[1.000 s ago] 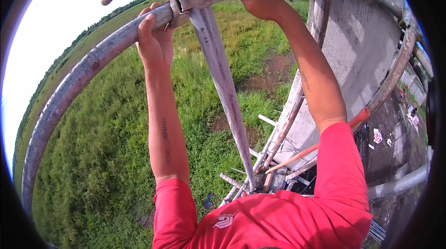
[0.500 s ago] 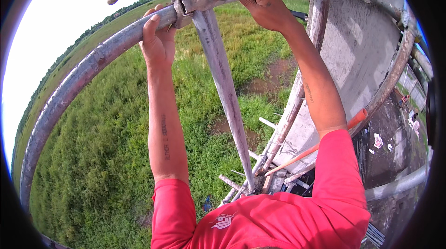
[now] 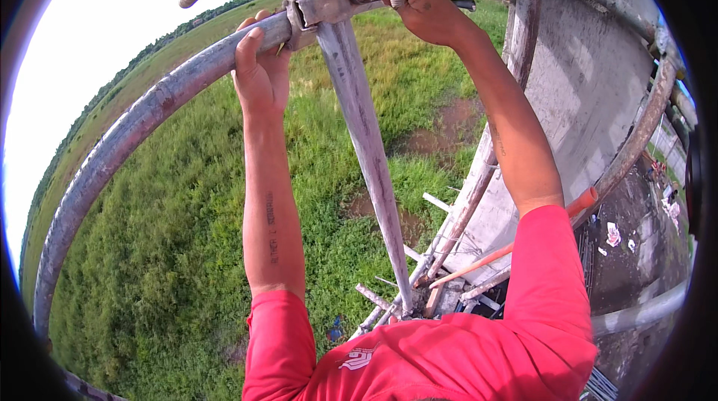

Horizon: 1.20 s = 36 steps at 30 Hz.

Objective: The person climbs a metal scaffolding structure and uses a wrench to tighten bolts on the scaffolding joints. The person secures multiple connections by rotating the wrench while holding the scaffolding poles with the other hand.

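At left, the pipe [image 3: 176,85] is gripped by the left hand [image 3: 263,78], its far end set at the clamp [image 3: 323,7]; a tool [image 3: 465,5] seems clasped by the right hand [image 3: 435,18], tightness being unreadable.

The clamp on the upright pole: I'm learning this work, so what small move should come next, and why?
Perhaps a short turn of the dark-tipped tool by the right hand, while the left hand steadies the pipe. The right hand appears to grip that tool, which seems to reach the clamp, and the left hand grips the pipe close beside the clamp.
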### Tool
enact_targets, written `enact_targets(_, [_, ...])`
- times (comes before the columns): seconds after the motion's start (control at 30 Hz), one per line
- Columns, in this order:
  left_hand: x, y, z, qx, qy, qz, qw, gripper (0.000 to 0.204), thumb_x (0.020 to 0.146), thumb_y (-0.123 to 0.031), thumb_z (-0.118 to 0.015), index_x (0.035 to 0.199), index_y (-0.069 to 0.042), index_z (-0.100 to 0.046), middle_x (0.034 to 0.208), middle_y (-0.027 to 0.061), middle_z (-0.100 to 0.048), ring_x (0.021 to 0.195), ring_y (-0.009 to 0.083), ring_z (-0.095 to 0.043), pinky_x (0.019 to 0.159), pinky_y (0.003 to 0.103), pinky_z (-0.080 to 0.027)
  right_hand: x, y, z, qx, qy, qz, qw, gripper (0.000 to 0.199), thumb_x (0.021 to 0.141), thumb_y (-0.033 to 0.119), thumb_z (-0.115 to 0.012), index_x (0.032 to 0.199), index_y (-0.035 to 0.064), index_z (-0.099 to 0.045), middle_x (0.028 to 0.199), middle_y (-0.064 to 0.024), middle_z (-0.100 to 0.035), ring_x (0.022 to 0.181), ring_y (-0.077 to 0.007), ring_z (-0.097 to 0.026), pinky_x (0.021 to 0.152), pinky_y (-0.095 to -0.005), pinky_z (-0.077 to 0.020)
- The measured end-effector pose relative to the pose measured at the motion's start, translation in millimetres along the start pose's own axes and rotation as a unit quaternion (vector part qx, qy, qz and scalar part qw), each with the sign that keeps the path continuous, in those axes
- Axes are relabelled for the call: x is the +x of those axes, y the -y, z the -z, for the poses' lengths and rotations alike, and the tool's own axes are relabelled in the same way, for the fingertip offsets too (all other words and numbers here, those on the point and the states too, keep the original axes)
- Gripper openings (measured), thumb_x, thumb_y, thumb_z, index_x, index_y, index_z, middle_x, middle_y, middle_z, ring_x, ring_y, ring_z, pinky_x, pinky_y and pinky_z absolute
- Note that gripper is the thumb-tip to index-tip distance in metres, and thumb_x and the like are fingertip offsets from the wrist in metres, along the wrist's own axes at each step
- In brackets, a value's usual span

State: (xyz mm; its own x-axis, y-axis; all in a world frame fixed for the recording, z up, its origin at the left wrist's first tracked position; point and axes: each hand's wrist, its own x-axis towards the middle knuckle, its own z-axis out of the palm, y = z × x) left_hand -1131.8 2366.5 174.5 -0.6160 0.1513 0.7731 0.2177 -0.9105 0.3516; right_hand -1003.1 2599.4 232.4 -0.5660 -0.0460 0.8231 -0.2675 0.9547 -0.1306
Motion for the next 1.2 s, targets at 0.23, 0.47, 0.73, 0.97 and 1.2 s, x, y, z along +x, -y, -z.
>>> enact_targets(0.23, [4.2,0.2,-0.8,0.006,0.000,-0.002,1.000,0.042,0.088,-0.018,-0.070,0.125,-0.005,-0.053,0.130,0.0138,-0.058,0.123,0.0302,-0.055,0.104,0.054,-0.049,-57.0,54.6,-26.3,0.394,-0.049,-0.220,0.891,0.045,0.108,0.043,-0.047,0.095,0.0013,-0.059,0.073,-0.0004,-0.052,0.067,-0.0097,-0.043,0.062,-0.0294,-0.0394])
enact_targets(0.47, [2.3,0.4,4.0,0.010,-0.006,0.004,1.000,0.039,0.091,-0.018,-0.066,0.126,-0.004,-0.053,0.132,0.0146,-0.058,0.121,0.0313,-0.058,0.104,0.054,-0.049,-26.5,-19.6,-8.2,0.089,-0.069,0.012,0.994,0.049,0.106,0.051,-0.044,0.108,0.0078,-0.067,0.078,-0.0120,-0.065,0.075,-0.0298,-0.062,0.072,-0.0437,-0.0471])
enact_targets(0.73, [1.1,0.1,2.0,0.002,-0.008,0.005,1.000,0.039,0.091,-0.017,-0.066,0.125,-0.004,-0.053,0.131,0.0151,-0.058,0.121,0.0312,-0.058,0.104,0.053,-0.049,23.8,-52.7,1.9,-0.070,0.003,0.140,0.988,0.049,0.106,0.051,-0.042,0.129,0.0145,-0.065,0.098,-0.0183,-0.071,0.096,-0.0369,-0.068,0.085,-0.0497,-0.0512])
enact_targets(0.97, [-0.8,2.7,-0.3,0.001,-0.016,-0.013,1.000,0.037,0.091,-0.016,-0.066,0.124,-0.004,-0.053,0.130,0.0165,-0.058,0.121,0.0310,-0.057,0.102,0.053,-0.050,-41.9,60.1,-35.8,0.298,-0.077,-0.175,0.935,0.048,0.108,0.046,-0.043,0.094,0.0034,-0.061,0.068,-0.0044,-0.052,0.064,-0.0163,-0.051,0.062,-0.0362,-0.0418])
enact_targets(1.2, [1.2,-0.6,-0.2,0.003,-0.012,0.003,1.000,0.039,0.091,-0.017,-0.066,0.124,-0.003,-0.052,0.130,0.0160,-0.058,0.120,0.0314,-0.058,0.103,0.053,-0.050,-42.9,5.8,-8.9,0.208,-0.117,-0.112,0.965,0.052,0.107,0.049,-0.042,0.097,0.0045,-0.066,0.066,-0.0050,-0.056,0.064,-0.0179,-0.051,0.065,-0.0392,-0.0437])
